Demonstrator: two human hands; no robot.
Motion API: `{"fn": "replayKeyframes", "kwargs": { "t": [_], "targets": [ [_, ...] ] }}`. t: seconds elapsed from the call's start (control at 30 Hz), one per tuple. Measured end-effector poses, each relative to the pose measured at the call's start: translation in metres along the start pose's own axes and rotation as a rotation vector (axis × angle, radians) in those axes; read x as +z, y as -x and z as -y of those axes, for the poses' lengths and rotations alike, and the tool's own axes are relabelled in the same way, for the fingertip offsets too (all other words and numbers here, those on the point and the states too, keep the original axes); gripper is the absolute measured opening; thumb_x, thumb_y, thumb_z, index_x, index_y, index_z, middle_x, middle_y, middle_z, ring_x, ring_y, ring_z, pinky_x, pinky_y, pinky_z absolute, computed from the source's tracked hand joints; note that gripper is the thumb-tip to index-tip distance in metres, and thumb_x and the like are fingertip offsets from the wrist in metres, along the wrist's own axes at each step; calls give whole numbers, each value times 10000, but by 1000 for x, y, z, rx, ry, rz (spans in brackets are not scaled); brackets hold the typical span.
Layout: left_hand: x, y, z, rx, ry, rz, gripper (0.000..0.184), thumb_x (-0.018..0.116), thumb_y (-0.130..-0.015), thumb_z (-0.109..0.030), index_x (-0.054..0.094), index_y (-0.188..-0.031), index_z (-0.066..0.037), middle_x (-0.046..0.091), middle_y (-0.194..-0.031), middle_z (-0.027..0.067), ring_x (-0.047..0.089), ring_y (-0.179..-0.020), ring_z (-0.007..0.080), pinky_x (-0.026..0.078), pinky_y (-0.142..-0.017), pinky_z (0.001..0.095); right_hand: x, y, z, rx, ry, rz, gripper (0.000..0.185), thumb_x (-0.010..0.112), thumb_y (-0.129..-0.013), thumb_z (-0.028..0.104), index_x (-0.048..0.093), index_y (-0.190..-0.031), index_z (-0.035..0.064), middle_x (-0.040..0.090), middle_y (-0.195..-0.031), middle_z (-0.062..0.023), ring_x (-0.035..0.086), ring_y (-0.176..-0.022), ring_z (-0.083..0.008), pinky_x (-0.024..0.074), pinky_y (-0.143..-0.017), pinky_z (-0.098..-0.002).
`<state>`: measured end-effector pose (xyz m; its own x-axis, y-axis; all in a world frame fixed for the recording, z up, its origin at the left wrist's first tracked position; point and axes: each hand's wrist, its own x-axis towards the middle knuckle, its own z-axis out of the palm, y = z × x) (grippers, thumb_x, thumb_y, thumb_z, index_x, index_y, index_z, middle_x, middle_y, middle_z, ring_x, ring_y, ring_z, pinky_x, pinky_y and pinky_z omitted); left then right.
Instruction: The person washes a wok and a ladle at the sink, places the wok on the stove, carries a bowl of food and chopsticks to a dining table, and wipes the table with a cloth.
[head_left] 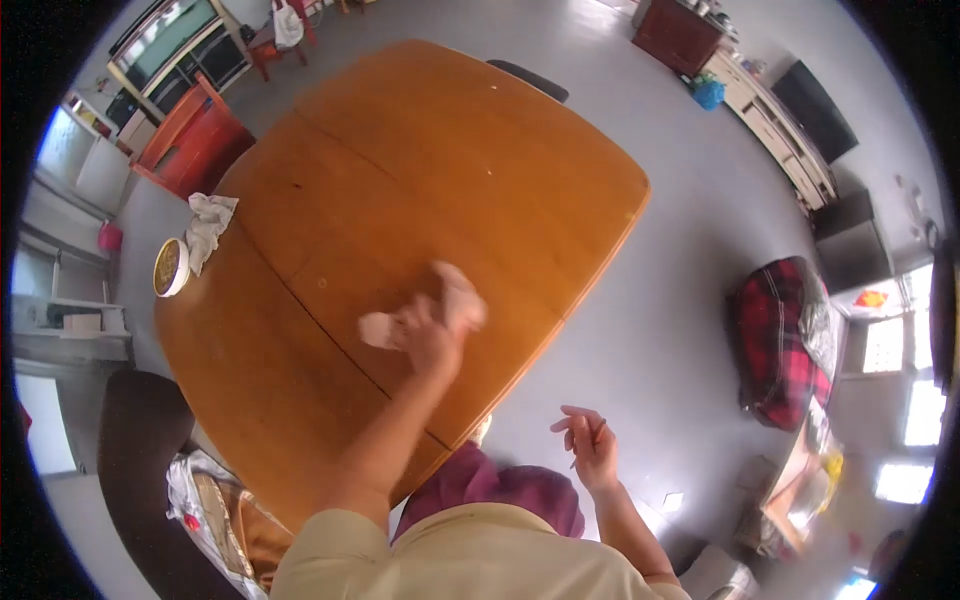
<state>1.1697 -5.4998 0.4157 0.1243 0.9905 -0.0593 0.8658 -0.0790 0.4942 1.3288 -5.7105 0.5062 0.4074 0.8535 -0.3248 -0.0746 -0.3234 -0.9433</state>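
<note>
My left hand (435, 338) is over the wooden table (430, 130), closed around a pale pinkish cloth (458, 298). Parts of the cloth stick out on both sides of my fingers. Motion blurs both hand and cloth, and the cloth appears pressed to the tabletop. Off the table's right side, my right hand (592, 448) hangs over the grey floor. Its fingers are bent, with the index finger pointing left, and a thin, dark, stick-like thing (602, 424) shows between them; its kind is too small to tell.
A white bowl (172, 268) and a crumpled whitish cloth (208, 228) lie at the table's left edge. Red chair (195, 135) stands at far left, dark seat (140, 470) at near left. A red plaid bundle (785, 340) is on the right.
</note>
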Motion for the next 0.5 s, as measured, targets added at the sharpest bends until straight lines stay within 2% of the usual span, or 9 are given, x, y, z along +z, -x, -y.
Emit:
{"fn": "replayKeyframes", "kwargs": {
  "t": [0.03, 0.07, 0.13, 0.2, 0.3, 0.4, 0.5],
  "targets": [
    [18, 14, -12, 106, 33, 90, 656, 647, -764, -334, 393, -1282, -22, 289, -1338, 188, 302, -1212, 416, 246, -969, 573, -6, -11, 4, -25, 3, 40, 243, 392, -962, 134, 544, -1068, -24, 632, -788, -61, 418, -584, -48, 386, -543, -184],
    [39, 36, -25, 252, -178, 39, 525, 640, -759, -351, 531, -1183, -61, 297, -1340, 158, 306, -1211, 413, 217, -961, 596, -13, -21, 8, -49, 6, 80, 245, 391, -962, 135, 542, -1073, -22, 632, -790, -60, 417, -582, -48, 386, -541, -185],
    [50, 62, -52, 281, -192, 131, 404, 639, -755, -365, 614, -1100, -155, 307, -1331, 127, 321, -1195, 380, 214, -943, 579, -32, -43, 8, -122, 0, 164, 243, 388, -962, 129, 539, -1084, -18, 631, -796, -57, 423, -572, -48, 396, -535, -192],
    [47, 69, -58, 264, -181, 156, 452, 583, -797, -337, 502, -1230, -235, 346, -1307, 138, 357, -1178, 364, 248, -924, 581, -51, -60, 11, -164, 40, 243, 240, 391, -960, 122, 537, -1089, -19, 631, -799, -55, 431, -570, -50, 402, -534, -199],
    [66, 74, -45, 386, -199, -54, 432, 565, -805, -317, 492, -1228, -274, 351, -1280, 151, 360, -1167, 366, 268, -918, 558, -94, -95, 15, -141, 145, 394, 234, 397, -956, 108, 531, -1098, -21, 630, -805, -54, 441, -580, -53, 410, -542, -209],
    [65, 72, -52, 292, -279, -98, 405, 553, -810, -299, 505, -1211, -285, 339, -1278, 161, 369, -1147, 378, 281, -913, 546, -130, -128, 29, -98, 204, 435, 234, 393, -956, 103, 533, -1097, -21, 629, -801, -54, 440, -587, -55, 413, -553, -212],
    [61, 46, -63, 104, -270, -128, 412, 518, -840, -302, 469, -1248, -271, 333, -1283, 145, 321, -1182, 357, 252, -934, 538, -149, -155, 38, -119, 157, 454, 234, 390, -959, 113, 539, -1082, -19, 628, -786, -59, 436, -583, -55, 405, -551, -203]
  ]
}}
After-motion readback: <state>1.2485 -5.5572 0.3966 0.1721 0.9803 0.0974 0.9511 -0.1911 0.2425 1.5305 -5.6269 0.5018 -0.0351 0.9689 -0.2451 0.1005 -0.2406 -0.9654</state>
